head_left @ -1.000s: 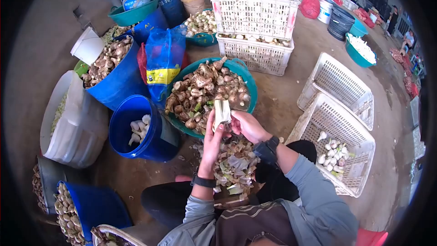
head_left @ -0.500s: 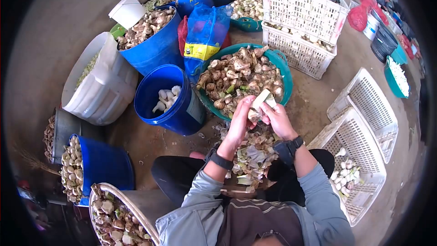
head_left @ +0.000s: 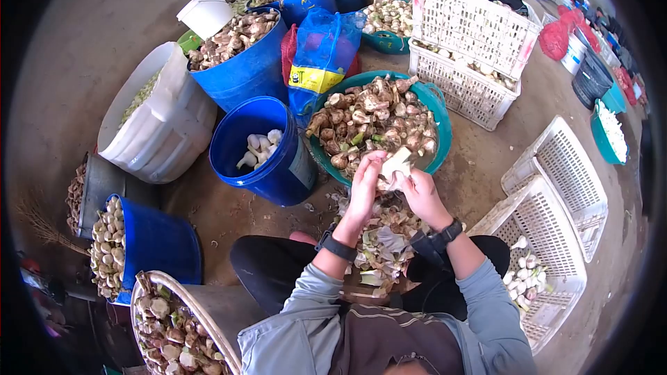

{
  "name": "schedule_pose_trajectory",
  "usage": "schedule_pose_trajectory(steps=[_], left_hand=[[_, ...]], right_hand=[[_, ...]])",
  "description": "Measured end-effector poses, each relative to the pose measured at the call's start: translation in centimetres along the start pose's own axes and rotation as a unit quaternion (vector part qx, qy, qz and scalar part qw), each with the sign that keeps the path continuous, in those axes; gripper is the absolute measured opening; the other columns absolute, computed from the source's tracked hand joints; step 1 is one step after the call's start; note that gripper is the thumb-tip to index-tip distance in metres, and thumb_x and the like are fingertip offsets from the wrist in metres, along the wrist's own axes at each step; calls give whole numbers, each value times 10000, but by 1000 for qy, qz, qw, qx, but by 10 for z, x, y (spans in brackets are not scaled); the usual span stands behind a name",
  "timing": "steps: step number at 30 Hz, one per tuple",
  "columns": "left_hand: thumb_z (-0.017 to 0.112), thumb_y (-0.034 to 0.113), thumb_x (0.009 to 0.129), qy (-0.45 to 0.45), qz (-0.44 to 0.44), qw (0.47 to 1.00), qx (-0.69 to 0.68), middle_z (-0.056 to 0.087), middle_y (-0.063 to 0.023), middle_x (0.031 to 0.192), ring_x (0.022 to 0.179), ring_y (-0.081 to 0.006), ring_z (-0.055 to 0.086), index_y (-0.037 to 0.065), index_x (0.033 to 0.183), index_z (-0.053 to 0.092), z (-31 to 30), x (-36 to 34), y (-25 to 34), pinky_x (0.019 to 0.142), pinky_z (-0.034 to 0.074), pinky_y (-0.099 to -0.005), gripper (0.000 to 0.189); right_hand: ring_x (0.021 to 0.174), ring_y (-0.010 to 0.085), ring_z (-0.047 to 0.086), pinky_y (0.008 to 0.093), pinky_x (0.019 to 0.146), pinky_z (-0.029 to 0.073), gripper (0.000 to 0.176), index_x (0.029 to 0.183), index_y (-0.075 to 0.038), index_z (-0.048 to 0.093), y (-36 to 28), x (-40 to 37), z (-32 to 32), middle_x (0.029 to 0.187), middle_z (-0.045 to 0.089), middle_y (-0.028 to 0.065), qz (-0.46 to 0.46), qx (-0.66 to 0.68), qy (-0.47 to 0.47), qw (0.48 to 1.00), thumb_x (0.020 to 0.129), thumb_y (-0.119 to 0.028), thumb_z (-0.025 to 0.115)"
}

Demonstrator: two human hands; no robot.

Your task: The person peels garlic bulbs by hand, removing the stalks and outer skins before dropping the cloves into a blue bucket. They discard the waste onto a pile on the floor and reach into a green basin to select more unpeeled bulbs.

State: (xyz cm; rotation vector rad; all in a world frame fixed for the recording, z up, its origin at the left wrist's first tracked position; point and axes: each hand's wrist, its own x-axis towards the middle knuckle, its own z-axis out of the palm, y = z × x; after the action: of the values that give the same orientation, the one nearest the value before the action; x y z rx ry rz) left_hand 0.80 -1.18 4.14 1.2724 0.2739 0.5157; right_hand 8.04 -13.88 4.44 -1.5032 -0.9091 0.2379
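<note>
My left hand [head_left: 366,185] and my right hand [head_left: 422,196] are both closed around one garlic bulb [head_left: 395,164]. Its pale cut stem points up and away from me, and my fingers cover much of the bulb. Just beyond my hands stands a green tub [head_left: 443,140] heaped with brown, unpeeled garlic bulbs [head_left: 375,109]. Beneath my wrists, between my legs, lies a pile of papery garlic skins [head_left: 384,242]. To the left of the tub, a blue bucket [head_left: 297,179] holds several clean white bulbs [head_left: 260,148].
At right are white plastic crates [head_left: 566,236], one with white garlic bulbs [head_left: 526,279] inside. Stacked crates [head_left: 476,28] stand behind the tub. A white sack [head_left: 174,125], a blue barrel [head_left: 243,76], a tipped blue bucket [head_left: 163,243] and a round bin [head_left: 201,298] line the left side.
Both hands stay around the garlic bulb, and the right fingers have shifted on it. The camera view has tilted slightly, so the surroundings appear a little displaced.
</note>
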Motion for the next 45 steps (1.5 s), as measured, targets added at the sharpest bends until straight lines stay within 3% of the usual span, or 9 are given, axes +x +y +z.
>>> schedule_pose_trajectory(steps=[2, 5, 7, 12, 21, 25, 28, 39, 45], left_hand=[[407, 403, 916, 6, -196, 974, -110, 603, -17, 1008, 854, -105, 563, 117, 1169, 522, 6, -2, 24, 676, 456, -279, 400], [412, 422, 912, -67, -255, 955, -139, 606, 36, 848, 674, -61, 544, 171, 1067, 551, -10, 6, 24, 441, 322, -205, 326], [406, 498, 914, -62, -248, 960, -117, 584, 15, 848, 637, -69, 525, 133, 1120, 494, -6, 7, 21, 424, 324, -195, 428], [630, 313, 847, -58, -10, 983, 175, 558, -78, 916, 694, -108, 561, 38, 1234, 327, 6, -10, 13, 485, 460, -213, 564], [630, 212, 857, -40, -115, 990, -67, 544, 21, 761, 539, -45, 446, 84, 1120, 483, 1, -8, -2, 464, 353, -180, 327], [706, 208, 794, -70, -86, 987, 117, 543, 2, 833, 640, -41, 466, 59, 1170, 453, -22, -6, -4, 518, 385, -185, 477], [739, 220, 760, -61, -33, 979, 190, 551, -15, 836, 653, -53, 478, 23, 1153, 457, -30, -4, -16, 545, 406, -197, 523], [738, 165, 755, -136, -131, 981, 39, 567, 6, 877, 705, -40, 479, 11, 1174, 461, -14, -7, 7, 595, 391, -181, 525], [672, 125, 805, -267, -78, 961, 18, 485, -74, 1160, 878, -117, 518, 71, 1326, 282, -22, 0, 23, 657, 443, -214, 653]], right_hand=[[828, 383, 585, 403, 708, 485, 223, 980, 39, 584, -9, -2, -5, 886, 594, 205, -154, -233, 7, 960, 763, 42, 536], [690, 228, 577, 329, 636, 471, 188, 1019, 30, 570, 7, 5, -1, 799, 581, 93, -82, -47, 11, 995, 857, -66, 557], [557, 62, 463, 216, 491, 386, 197, 1019, -18, 573, 6, 4, -2, 730, 545, -17, 203, 167, -59, 963, 917, -181, 529], [537, 22, 445, 189, 452, 359, 191, 1005, -23, 584, 1, 3, -4, 715, 526, -26, 132, 182, 34, 974, 924, -183, 519], [763, 212, 590, 307, 682, 461, 155, 883, 13, 589, 40, 5, -31, 821, 595, 94, 65, -135, 148, 978, 889, -104, 488], [894, 266, 552, 336, 752, 449, 191, 941, -7, 595, 44, -3, -32, 936, 556, 115, -30, -416, -74, 906, 830, -162, 596], [818, 202, 552, 291, 727, 450, 182, 969, 20, 595, 8, 14, -12, 897, 552, 94, -45, -58, -84, 994, 841, -108, 610], [789, 147, 545, 270, 697, 436, 181, 967, 16, 603, 25, 10, -9, 851, 568, 58, -58, 9, -10, 998, 889, -140, 555], [655, 59, 552, 206, 580, 424, 277, 912, -73, 595, 13, 2, -5, 741, 579, -16, 223, 417, 6, 881, 940, -318, 469]])
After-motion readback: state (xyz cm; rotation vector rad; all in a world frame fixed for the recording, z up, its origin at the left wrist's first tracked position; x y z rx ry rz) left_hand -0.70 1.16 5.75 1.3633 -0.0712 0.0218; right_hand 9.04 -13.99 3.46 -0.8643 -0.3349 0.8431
